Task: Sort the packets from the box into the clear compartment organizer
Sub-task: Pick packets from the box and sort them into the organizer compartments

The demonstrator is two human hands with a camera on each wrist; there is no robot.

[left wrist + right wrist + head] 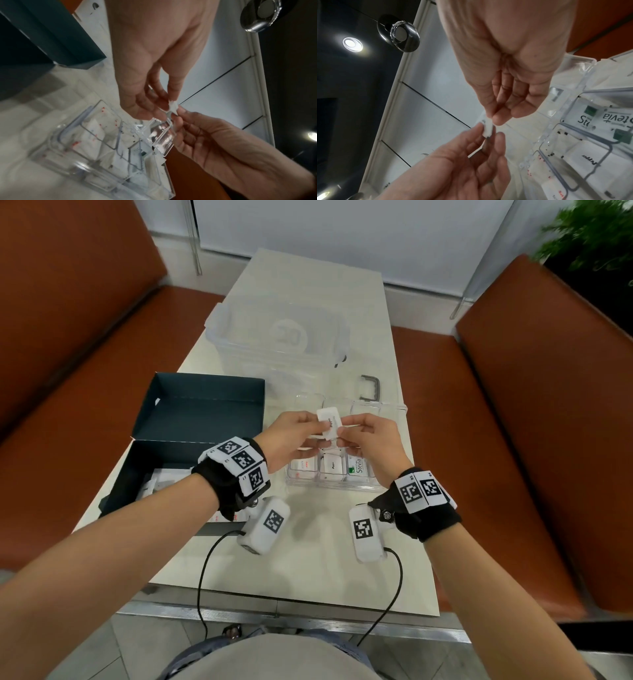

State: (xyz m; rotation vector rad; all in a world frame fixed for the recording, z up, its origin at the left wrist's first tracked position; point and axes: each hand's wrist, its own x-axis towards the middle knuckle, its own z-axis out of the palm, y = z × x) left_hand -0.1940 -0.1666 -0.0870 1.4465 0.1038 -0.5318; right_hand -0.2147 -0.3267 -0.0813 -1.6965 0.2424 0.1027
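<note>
The left hand [291,440] and the right hand [371,440] both pinch one small white paper packet [329,422], thumb against fingertips on opposite edges, and hold it in the air above the clear plastic compartment organizer [394,419]. The wrist views show the fingertips [500,117] meeting on the packet's thin rim. It looks very light, flat and limp, likely to bend or slip if squeezed in the middle, so a light pinch at one sealed edge seems best, letting it drop flat into a cell. The near cells already hold white packets, one marked Stevia [358,470]. More packets lie in the open dark blue cardboard box [202,405] on the pale counter [301,570].
</note>
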